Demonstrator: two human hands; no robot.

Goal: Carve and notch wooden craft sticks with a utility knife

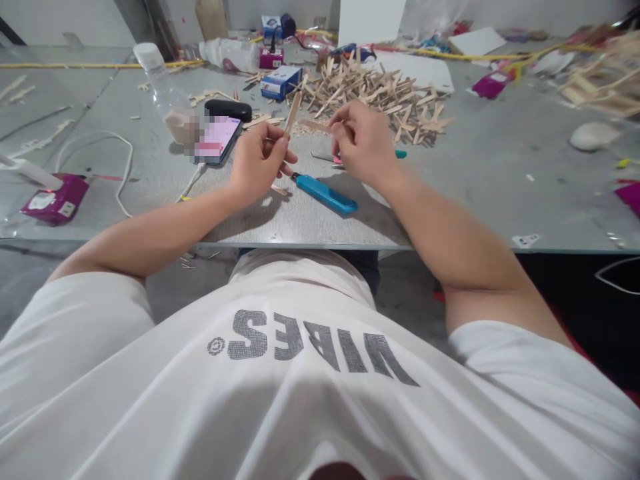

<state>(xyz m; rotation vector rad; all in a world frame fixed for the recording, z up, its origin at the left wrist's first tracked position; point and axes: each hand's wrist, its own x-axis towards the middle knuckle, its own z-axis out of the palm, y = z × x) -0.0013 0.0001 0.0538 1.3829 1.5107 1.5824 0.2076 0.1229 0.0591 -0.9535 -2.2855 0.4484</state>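
My left hand [260,163] is closed around a wooden craft stick [293,113] that points up and slightly right. My right hand [363,143] pinches the end of a second wooden stick [315,125] lying roughly level, its free end close to the upright stick. Both hands hover above the grey table [450,200]. Just below them a blue utility knife [324,194] lies on the table. A large pile of glued wooden sticks [380,93] sits behind my hands.
A phone [219,139] with a lit screen, a black case [229,109] and a clear plastic bottle [165,93] lie at the left. A purple power strip [53,203] with a white cable is at the far left. Boxes, paper and wooden frames crowd the back and right.
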